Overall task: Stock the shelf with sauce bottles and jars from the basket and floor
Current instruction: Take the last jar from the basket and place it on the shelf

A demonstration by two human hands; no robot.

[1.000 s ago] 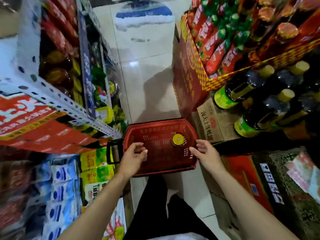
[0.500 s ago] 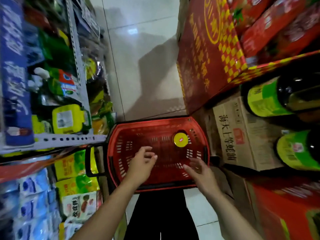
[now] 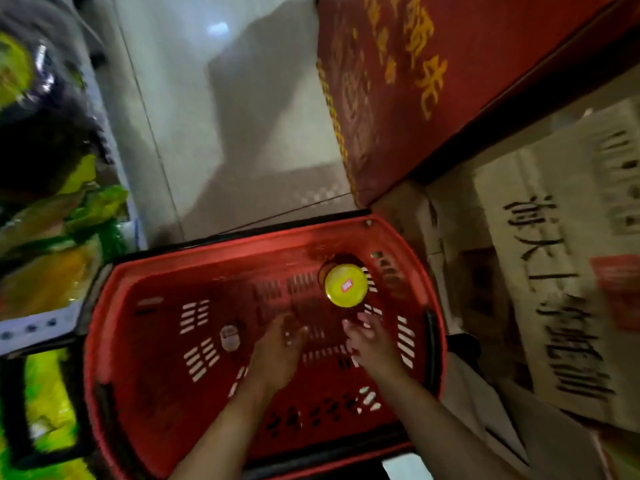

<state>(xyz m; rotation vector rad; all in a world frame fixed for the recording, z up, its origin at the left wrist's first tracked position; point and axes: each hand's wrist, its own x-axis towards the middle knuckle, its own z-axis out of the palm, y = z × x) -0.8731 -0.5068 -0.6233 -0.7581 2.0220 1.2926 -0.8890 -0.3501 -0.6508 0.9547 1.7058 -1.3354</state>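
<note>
My left hand (image 3: 277,348) and right hand (image 3: 372,344) are both down inside the red basket (image 3: 214,252), side by side, fingers loose and pointing forward, nothing held. My right fingertips (image 3: 363,320) are just short of the yellow-lidded jar (image 3: 345,285), which stands upright near the basket's far right corner. Right of the basket sits a cardboard box (image 3: 554,271) under a red carton (image 3: 450,81). Blurred yellow-green packets (image 3: 52,282) are on the left.
</note>
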